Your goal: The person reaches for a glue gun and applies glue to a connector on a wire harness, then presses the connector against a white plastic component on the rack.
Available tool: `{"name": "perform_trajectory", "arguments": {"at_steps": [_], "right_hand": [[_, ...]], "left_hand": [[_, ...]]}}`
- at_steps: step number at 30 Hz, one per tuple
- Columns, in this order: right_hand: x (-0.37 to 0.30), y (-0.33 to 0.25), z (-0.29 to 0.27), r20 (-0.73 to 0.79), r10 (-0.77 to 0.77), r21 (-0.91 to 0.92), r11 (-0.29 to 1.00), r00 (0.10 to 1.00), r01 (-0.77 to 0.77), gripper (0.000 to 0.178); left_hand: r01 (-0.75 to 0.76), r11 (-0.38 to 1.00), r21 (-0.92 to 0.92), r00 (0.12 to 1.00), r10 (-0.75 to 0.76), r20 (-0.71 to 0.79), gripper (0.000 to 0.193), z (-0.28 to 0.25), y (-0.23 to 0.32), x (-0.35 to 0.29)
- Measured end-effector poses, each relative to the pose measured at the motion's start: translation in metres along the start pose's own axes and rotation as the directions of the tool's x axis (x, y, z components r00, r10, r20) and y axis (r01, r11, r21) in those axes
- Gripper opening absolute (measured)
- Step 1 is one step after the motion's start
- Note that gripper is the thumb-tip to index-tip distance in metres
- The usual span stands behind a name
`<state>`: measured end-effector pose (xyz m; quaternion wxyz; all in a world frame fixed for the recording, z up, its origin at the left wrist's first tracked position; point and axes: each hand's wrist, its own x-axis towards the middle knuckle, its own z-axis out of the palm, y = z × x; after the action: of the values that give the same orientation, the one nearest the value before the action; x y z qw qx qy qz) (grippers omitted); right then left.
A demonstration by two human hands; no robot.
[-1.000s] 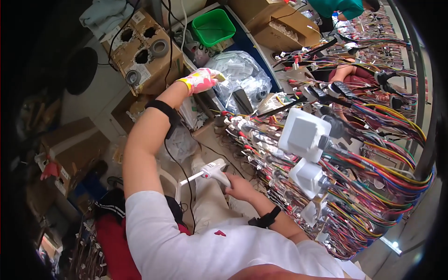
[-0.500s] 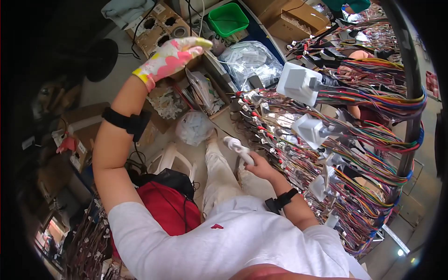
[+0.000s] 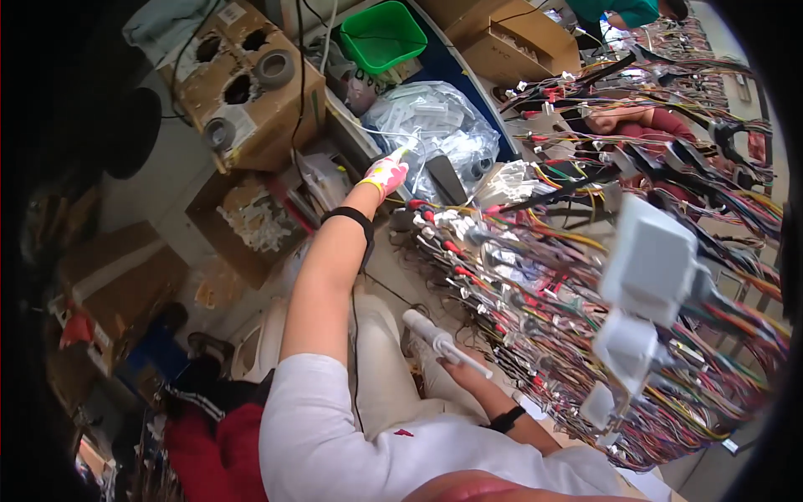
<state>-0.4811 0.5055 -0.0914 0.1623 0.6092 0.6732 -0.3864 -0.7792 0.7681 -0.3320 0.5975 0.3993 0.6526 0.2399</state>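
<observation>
My left hand (image 3: 386,176), in a white, pink and yellow glove, reaches forward with its fingers stretched out and nothing visible in them. Its fingertips are at the near left edge of a clear plastic bag (image 3: 422,113) full of small white and clear parts; whether they touch it I cannot tell. A dark flat piece (image 3: 446,178) lies by the bag. Low in front of my body, my right hand (image 3: 465,374) is closed around a white tool with a cylindrical body (image 3: 432,333) and a thin bar; its exact kind is unclear.
Dense rows of wire harnesses (image 3: 535,284) with white connector housings (image 3: 648,259) fill the right side. A green bin (image 3: 383,38) stands beyond the bag. At left, a holed cardboard box (image 3: 276,109) bears tape rolls (image 3: 273,69). Other people (image 3: 619,12) are beyond the harnesses.
My left hand has moved down and right, from near the cardboard box to the plastic bag. The view has shifted. My right hand still holds the white tool, now turned differently.
</observation>
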Motion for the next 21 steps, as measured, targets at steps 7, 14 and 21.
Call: {"name": "perform_trajectory", "arguments": {"at_steps": [7,14,21], "right_hand": [[0.02,0.023,0.008,0.052,0.164,0.029,0.986,0.985,-0.166,0.032],[0.039,0.008,0.002,0.215,0.324,0.045,0.939,0.921,-0.341,0.05],[0.048,0.024,-0.007,0.229,0.404,0.002,0.91,0.886,-0.415,0.051]], "left_hand": [[-0.17,0.935,0.31,0.981,0.131,0.143,0.042,0.057,-0.013,0.097],[-0.289,0.847,0.447,0.858,0.023,0.513,0.031,0.091,-0.081,0.135],[-0.579,0.669,0.466,0.764,0.244,0.598,0.033,0.12,-0.044,0.129]]}}
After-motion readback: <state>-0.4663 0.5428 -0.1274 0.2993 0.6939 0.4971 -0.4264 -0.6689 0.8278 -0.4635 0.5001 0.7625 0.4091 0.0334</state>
